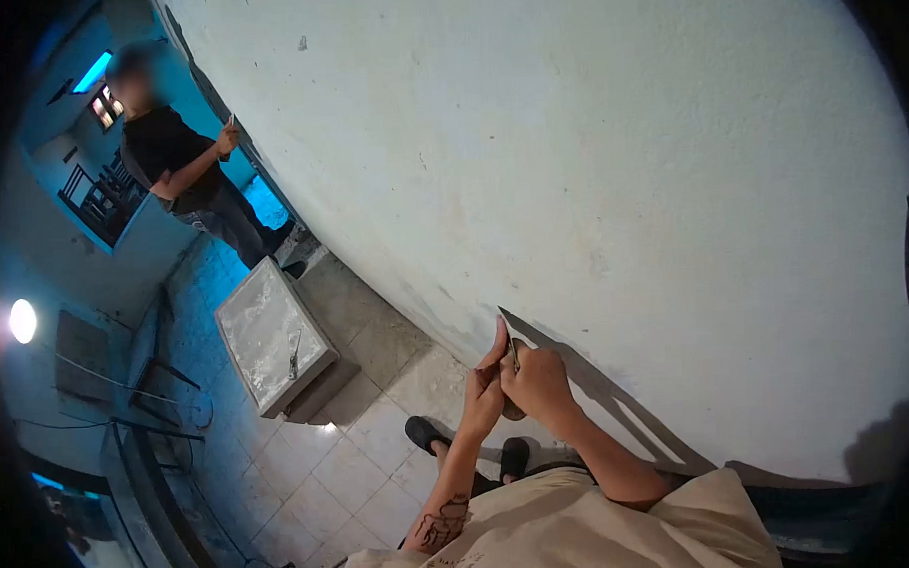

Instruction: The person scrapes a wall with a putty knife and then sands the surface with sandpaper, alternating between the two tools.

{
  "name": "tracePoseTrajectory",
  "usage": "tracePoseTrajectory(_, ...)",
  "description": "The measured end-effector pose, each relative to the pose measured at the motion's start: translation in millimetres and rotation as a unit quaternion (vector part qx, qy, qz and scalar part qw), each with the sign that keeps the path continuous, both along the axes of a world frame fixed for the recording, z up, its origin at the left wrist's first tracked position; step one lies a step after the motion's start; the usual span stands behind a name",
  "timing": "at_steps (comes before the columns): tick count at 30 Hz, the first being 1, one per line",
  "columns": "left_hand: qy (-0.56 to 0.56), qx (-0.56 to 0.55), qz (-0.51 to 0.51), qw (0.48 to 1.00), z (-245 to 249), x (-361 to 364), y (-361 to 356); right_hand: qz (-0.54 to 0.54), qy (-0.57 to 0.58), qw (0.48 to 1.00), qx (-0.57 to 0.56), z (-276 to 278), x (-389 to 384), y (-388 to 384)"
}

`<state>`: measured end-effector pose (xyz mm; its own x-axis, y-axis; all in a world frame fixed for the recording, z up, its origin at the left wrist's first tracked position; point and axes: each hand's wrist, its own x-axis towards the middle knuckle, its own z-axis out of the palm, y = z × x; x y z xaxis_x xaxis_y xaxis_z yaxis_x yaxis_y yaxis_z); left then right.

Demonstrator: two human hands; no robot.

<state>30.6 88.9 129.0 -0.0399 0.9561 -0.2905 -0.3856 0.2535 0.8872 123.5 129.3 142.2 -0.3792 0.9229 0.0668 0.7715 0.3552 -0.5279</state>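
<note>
My two hands meet in front of my body, close to the pale wall. My right hand is closed in a fist, with a thin, shiny metal piece showing at its finger side. My left hand presses against the right one, its thumb pointing up towards the wall. Between and below the hands, a brownish rounded thing shows in part. What the left fingers grip is hidden, and the kind of the metal piece is too small to make out.
A dusty grey box-like block stands on the tiled floor, a small tool on its top. Another person stands behind it holding a small object. A metal frame and cables are at lower left; a bright lamp shines left.
</note>
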Motion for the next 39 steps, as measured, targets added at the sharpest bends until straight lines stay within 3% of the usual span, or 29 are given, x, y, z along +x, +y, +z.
tracePoseTrajectory(2, 0.006, 0.030, 0.002, 1.000, -2, -1, -9, -0.002, 0.008, 1.000, 0.003, 2, 3, -15)
tracePoseTrajectory(3, 0.061, 0.130, 0.009, 0.990, -7, 2, -10, -0.006, 0.016, 1.000, 0.018, 5, 3, -16)
tracePoseTrajectory(6, 0.082, 0.157, 0.010, 0.984, -28, 2, -7, -0.020, 0.008, 1.000, -0.013, 7, 3, -15)
tracePoseTrajectory(8, -0.013, -0.018, 0.013, 1.000, -3, -9, -1, -0.009, 0.051, 0.998, 0.020, 7, -10, -3)
tracePoseTrajectory(10, -0.030, 0.024, 0.006, 0.999, -4, -13, -3, -0.003, 0.061, 0.998, 0.035, -1, -17, -4)
tracePoseTrajectory(14, 0.045, 0.145, -0.005, 0.988, -13, 1, -13, -0.029, 0.033, 0.999, -0.004, 9, -6, -14)
tracePoseTrajectory(17, 0.011, 0.139, 0.017, 0.990, -17, -5, -5, -0.027, -0.017, 0.999, -0.030, 5, -11, -9)
tracePoseTrajectory(19, -0.048, 0.000, -0.020, 0.999, -9, -13, -8, -0.026, -0.001, 1.000, -0.012, 3, -11, -12)
tracePoseTrajectory(20, -0.047, -0.004, -0.021, 0.999, -12, -11, -12, -0.022, 0.015, 1.000, 0.004, 1, -12, -15)
tracePoseTrajectory(23, 0.118, 0.183, 0.030, 0.976, -20, 2, -11, -0.039, 0.039, 0.998, 0.019, -2, -8, -16)
tracePoseTrajectory(24, 0.115, 0.182, 0.031, 0.976, -16, -2, -8, -0.045, 0.046, 0.998, 0.022, -3, -5, -17)
tracePoseTrajectory(25, 0.067, 0.073, 0.009, 0.995, -10, -9, -4, -0.022, 0.012, 1.000, -0.018, 4, -8, -8)
tracePoseTrajectory(26, 0.019, -0.036, -0.012, 0.999, -7, -14, -3, -0.012, 0.004, 0.999, 0.042, -4, -12, -6)
tracePoseTrajectory(28, 0.005, 0.026, 0.005, 1.000, -20, -13, -7, -0.003, 0.020, 1.000, 0.015, -1, -14, -8)
tracePoseTrajectory(31, 0.079, 0.176, 0.017, 0.981, -19, -1, -8, -0.029, 0.018, 0.999, -0.005, 10, -2, -20)
tracePoseTrajectory(34, 0.076, 0.127, 0.022, 0.989, -16, -7, 1, -0.018, 0.015, 0.999, 0.027, -2, -11, -8)
tracePoseTrajectory(35, 0.001, -0.001, -0.003, 1.000, -12, -16, 1, -0.026, 0.008, 1.000, 0.004, -5, -16, -3)
tracePoseTrajectory(38, 0.036, 0.098, 0.013, 0.994, -19, -15, 1, -0.021, 0.022, 0.999, -0.011, 8, -19, -8)
tracePoseTrajectory(39, 0.048, 0.083, 0.000, 0.995, -18, -15, -4, -0.024, 0.021, 0.999, -0.011, 8, -16, -10)
